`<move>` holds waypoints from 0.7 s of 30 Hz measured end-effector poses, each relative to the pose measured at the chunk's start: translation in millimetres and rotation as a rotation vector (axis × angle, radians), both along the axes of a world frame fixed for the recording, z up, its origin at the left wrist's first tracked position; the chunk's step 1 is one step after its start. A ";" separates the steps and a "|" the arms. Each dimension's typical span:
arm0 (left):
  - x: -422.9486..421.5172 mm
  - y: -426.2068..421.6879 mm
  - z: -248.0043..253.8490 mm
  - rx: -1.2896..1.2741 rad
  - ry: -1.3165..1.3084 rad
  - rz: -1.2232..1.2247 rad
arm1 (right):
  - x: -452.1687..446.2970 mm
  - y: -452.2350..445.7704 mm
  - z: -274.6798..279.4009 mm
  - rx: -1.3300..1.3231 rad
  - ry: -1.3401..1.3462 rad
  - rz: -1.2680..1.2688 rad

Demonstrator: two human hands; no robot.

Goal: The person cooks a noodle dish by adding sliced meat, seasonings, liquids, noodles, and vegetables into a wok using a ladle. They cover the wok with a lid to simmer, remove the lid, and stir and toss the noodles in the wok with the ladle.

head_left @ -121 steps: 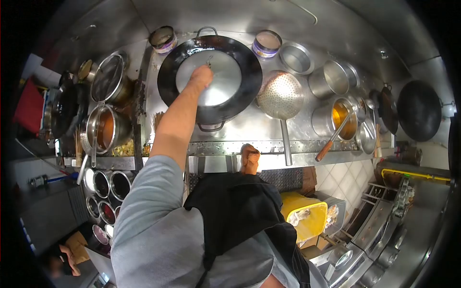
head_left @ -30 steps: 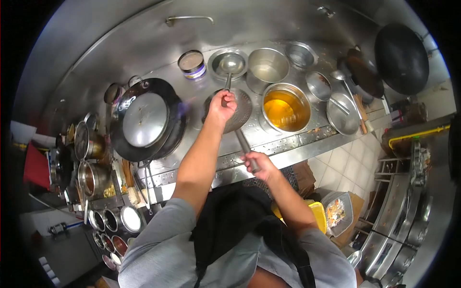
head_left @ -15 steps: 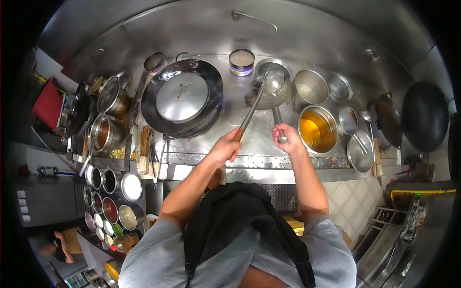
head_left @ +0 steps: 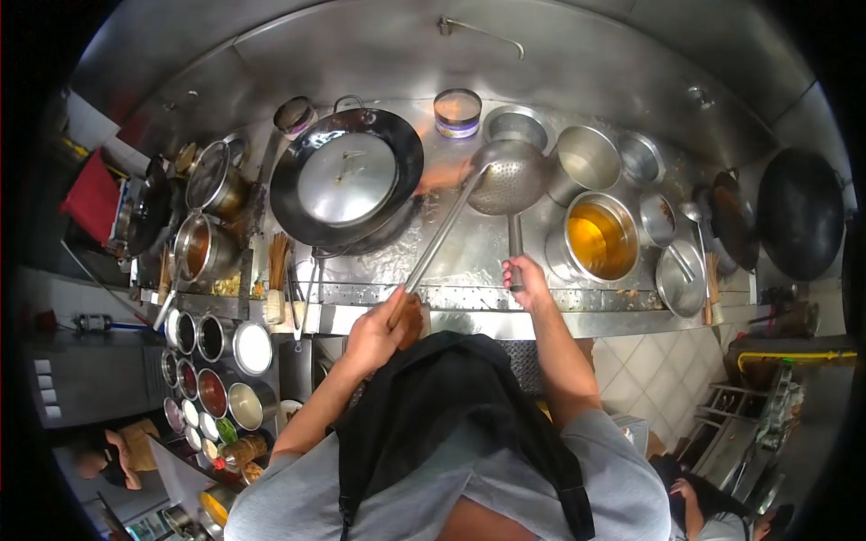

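Note:
My left hand (head_left: 375, 337) is closed around the wooden end of a long ladle (head_left: 442, 236). The ladle's shaft slants up to the left rim of a perforated strainer; I cannot make out its bowl there. My right hand (head_left: 526, 279) grips the straight metal handle of that strainer (head_left: 508, 185), whose holes face me above the steel cooktop. An orange flame-like glow (head_left: 444, 177) shows between the strainer and a big black wok (head_left: 413, 153). A metal lid (head_left: 343, 180) sits in the wok. Right of the strainer stands a pot of amber liquid (head_left: 597, 238).
Behind are a tin (head_left: 457, 112) and a metal bowl (head_left: 517, 128). A deep pot (head_left: 582, 162) and hanging woks (head_left: 801, 215) are to the right. Several sauce containers (head_left: 213, 394) stand lower left. One person (head_left: 126, 455) is lower left, another (head_left: 690, 505) lower right.
My left hand has drawn back down and left with the ladle. The strainer now shows its perforated face. An orange glow has appeared beside it, and a person has appeared at lower right.

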State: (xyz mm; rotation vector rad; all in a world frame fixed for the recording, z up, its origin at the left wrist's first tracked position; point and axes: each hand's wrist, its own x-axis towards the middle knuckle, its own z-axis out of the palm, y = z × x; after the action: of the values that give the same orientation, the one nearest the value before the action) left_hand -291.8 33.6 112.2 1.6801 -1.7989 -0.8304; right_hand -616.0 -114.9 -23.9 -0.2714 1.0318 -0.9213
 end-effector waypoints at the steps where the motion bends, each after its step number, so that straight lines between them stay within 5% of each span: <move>1: -6.8 -5.3 2.3 -0.031 -0.008 -0.030 | 2.5 6.1 -15.7 0.036 -0.071 -0.001; 10: -143.7 -85.7 -25.2 -0.116 -0.003 -0.410 | 51.0 81.0 -49.6 -0.081 -0.098 -0.007; 11: -169.4 -100.1 -47.7 0.201 0.098 -0.263 | 51.5 87.4 -46.6 -0.129 -0.130 -0.027; 13: -202.7 -106.5 -74.5 0.356 0.096 -0.223 | 52.5 98.2 -43.6 -0.224 -0.200 -0.067; 15: -214.8 -100.3 -81.4 0.030 -0.127 -0.456 | 47.8 103.9 -45.7 -0.198 -0.189 -0.037; 21: -206.3 -82.0 -66.9 0.043 -0.150 -0.542 | 44.8 119.7 -46.0 -0.192 -0.160 -0.104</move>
State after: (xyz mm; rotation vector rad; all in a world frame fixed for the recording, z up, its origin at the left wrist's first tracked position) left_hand -498.1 -48.4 45.2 1.3152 -2.4077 -0.9842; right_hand -571.2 4.8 -69.8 -0.3008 0.8176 -1.1204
